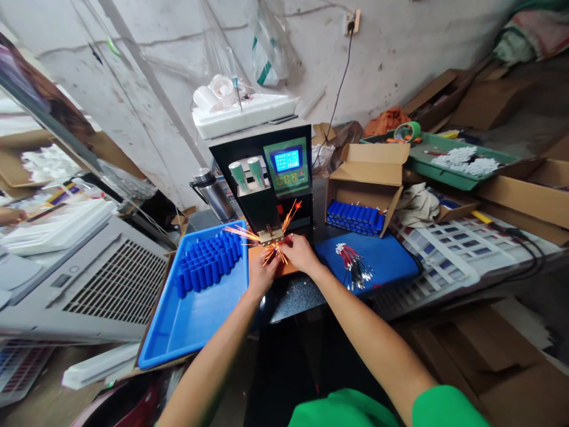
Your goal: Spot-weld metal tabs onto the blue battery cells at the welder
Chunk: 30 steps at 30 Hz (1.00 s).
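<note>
A black spot welding machine [271, 178] with a green panel and blue screen stands at the middle of the bench. Orange sparks [267, 240] fly from under its head. My left hand [261, 274] and my right hand [300, 252] are both closed together on a small item under the welding tip; sparks and fingers hide what it is. They rest over an orange pad [284, 270]. A blue tray [195, 314] with several blue battery cells [207, 264] lies just left of my left hand. A bundle of red and white wires [353, 264] lies on a blue mat [382, 255] to my right.
A cardboard box [367, 184] holding rows of blue cells stands right of the machine. A steel flask [213, 193] stands to its left. A grey vented unit [102, 284] fills the left side. A green tray [444, 172] and more cartons sit at the back right.
</note>
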Each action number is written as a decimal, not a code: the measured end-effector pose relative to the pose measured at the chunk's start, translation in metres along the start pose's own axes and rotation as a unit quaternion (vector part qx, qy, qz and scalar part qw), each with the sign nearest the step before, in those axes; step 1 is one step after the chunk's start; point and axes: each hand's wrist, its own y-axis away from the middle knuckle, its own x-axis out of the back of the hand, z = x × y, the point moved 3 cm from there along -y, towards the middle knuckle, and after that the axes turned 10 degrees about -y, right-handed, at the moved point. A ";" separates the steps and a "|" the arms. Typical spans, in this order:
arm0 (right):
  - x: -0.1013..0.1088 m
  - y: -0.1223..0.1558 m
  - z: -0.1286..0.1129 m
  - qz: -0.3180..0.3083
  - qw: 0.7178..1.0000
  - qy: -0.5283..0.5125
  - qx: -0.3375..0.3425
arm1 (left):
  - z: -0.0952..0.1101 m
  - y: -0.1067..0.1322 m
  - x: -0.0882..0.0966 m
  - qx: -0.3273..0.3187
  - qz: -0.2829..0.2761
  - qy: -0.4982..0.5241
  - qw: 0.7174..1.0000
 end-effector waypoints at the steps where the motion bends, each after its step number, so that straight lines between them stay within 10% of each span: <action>1: 0.000 -0.001 0.001 0.000 1.000 -0.003 0.003 | 0.000 0.000 0.000 0.000 -0.001 0.001 1.000; 19: 0.007 0.014 0.030 0.009 0.992 -0.099 0.072 | 0.005 0.000 0.001 0.012 0.002 -0.026 1.000; 30: 0.009 0.012 0.030 0.000 0.985 -0.171 0.032 | 0.010 0.019 0.045 0.039 -0.052 -0.197 0.978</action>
